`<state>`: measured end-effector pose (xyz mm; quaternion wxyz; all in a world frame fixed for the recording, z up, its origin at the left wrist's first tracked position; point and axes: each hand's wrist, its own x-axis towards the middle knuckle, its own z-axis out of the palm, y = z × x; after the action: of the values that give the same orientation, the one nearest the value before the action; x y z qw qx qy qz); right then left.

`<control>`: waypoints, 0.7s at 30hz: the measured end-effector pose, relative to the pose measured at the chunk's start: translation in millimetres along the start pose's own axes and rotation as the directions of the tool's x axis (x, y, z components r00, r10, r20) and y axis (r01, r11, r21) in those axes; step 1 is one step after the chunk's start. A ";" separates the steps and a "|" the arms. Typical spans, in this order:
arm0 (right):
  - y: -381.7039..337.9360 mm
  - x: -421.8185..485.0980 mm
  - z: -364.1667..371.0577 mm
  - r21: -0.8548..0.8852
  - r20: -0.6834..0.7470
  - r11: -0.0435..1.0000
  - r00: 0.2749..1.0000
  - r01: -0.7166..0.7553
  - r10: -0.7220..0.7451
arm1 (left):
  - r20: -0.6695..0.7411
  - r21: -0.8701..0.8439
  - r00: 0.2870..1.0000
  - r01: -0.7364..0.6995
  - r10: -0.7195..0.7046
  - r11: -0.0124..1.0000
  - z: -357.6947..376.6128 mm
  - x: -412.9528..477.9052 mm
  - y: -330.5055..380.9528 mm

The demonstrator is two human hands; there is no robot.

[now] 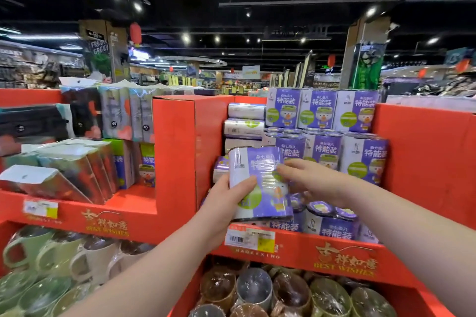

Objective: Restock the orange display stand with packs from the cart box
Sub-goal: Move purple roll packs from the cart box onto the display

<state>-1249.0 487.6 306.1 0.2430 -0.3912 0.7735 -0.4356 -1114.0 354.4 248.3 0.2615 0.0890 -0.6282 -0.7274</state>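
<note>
A: Where is the purple pack (260, 183)?
B: Held before the shelf of the orange display stand (175, 149), just in front of the stacked packs (322, 110).
A: And the hands?
B: The left hand (226, 203) grips its lower left, thumb across the front. The right hand (309, 177) rests straight fingers on its right side.

Green and cream mugs (51, 252) (film-wrapped) fill the lower left; brown and grey cups (291, 291) sit lower right; a red lantern (135, 32) hangs far behind.

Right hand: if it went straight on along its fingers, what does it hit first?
The purple pack that the left hand grips; the right hand points left at it, fingertips seemingly on its front, though depth is unclear.
</note>
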 end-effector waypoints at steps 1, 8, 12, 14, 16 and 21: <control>1.3 -6.8 -1.6 -0.011 0.029 0.999 0.999 0.034 -0.033 | 0.027 0.017 1.000 -0.014 0.014 1.000 9.0 5.9 0.3; 38.8 -20.0 -61.6 0.024 -0.275 0.994 0.957 0.103 -0.092 | 0.237 0.806 0.956 -0.294 0.175 0.514 40.8 36.5 -16.7; 60.9 -8.4 -85.9 0.069 -0.480 0.994 0.876 0.086 -0.042 | 0.426 0.904 0.905 -0.425 -0.014 0.043 38.4 45.1 -37.5; 69.0 1.4 -91.5 0.032 -0.529 0.998 0.848 0.056 -0.030 | 0.425 0.905 0.905 -0.425 -0.010 -0.010 36.8 49.3 -42.1; 71.6 10.8 -92.8 -0.007 -0.547 1.000 0.837 0.026 -0.026 | 0.419 0.908 0.908 -0.419 -0.007 0.004 35.9 50.4 -43.4; 71.9 28.5 -92.9 -0.086 -0.566 0.996 0.824 -0.017 -0.035 | 0.414 0.910 0.910 -0.414 0.034 -0.001 36.1 48.6 -44.7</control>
<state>-1360.4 531.9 289.6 -0.0171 -0.2580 0.8272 -0.4989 -1183.7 365.1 222.1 0.1509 0.0400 -0.9868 -0.0417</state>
